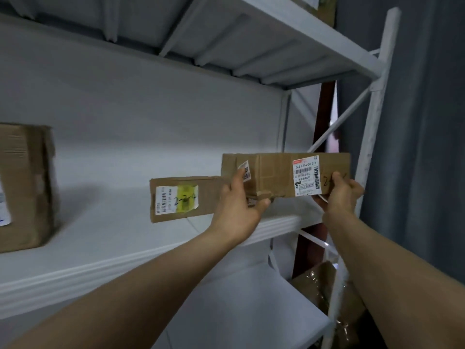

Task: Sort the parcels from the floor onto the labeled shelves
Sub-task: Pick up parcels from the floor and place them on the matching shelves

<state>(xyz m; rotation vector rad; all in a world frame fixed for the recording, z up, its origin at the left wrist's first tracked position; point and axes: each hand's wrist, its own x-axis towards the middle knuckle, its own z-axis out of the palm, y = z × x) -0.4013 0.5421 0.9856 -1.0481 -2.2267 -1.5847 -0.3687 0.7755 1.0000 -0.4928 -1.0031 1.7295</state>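
Single head-worn view, close, facing forward and slightly upward at white shelf (151, 250), arms reaching in

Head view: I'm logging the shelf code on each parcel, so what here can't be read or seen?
All in the head view:
1. On the held parcel, the right hand covers part of the handwritten code; the left hand covers part of a small label.
2. The large box is cut by the left edge, its label blurred.
3. The top-shelf box is cut by the top edge.
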